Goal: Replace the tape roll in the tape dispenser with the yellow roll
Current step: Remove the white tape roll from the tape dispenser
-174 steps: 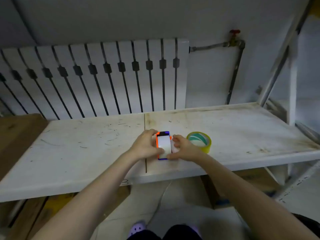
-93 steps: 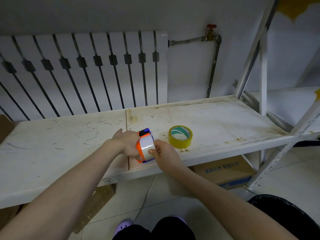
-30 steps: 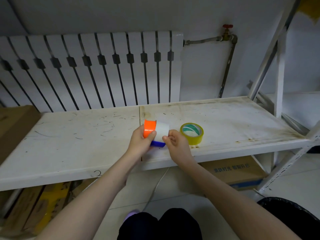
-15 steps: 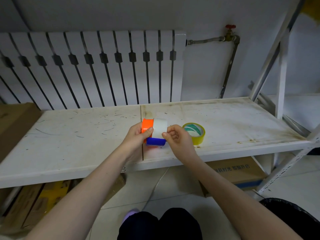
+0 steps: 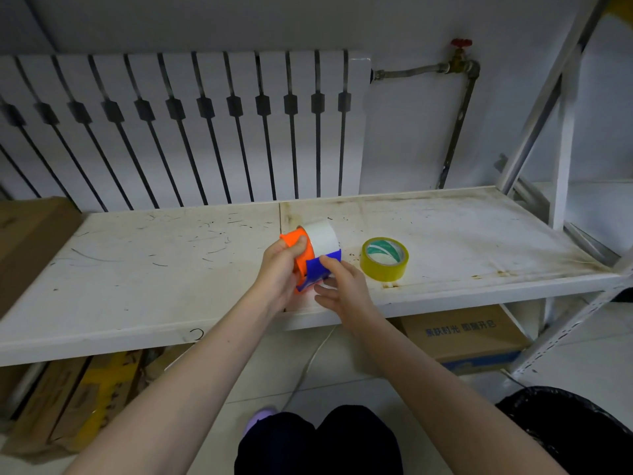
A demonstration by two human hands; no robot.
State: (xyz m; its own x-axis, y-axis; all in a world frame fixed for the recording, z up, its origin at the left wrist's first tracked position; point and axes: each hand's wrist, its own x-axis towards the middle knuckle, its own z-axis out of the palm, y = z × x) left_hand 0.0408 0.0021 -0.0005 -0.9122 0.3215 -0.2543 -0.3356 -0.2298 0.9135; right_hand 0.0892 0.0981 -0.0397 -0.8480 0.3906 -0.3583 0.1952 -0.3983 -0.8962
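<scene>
I hold an orange and blue tape dispenser [image 5: 303, 257] just above the front of the white shelf [image 5: 171, 262]. A white tape roll [image 5: 322, 236] sits in it, sticking out at the top. My left hand [image 5: 279, 272] grips the orange side. My right hand [image 5: 337, 284] pinches the dispenser's blue part [image 5: 317, 269] between thumb and forefinger, its other fingers spread below. The yellow tape roll [image 5: 385, 259] with a green and white core lies flat on the shelf, just right of my right hand and apart from it.
A white radiator [image 5: 185, 128] and a pipe with a red valve [image 5: 460, 44] line the wall behind. A shelf upright [image 5: 561, 132] stands at the right. Cardboard boxes [image 5: 469, 337] sit under the shelf, with a black bin [image 5: 579, 426] at bottom right.
The dispenser has tilted, so the white roll now points up and back. My right hand has moved from the white roll down to the blue part. The yellow roll has not moved.
</scene>
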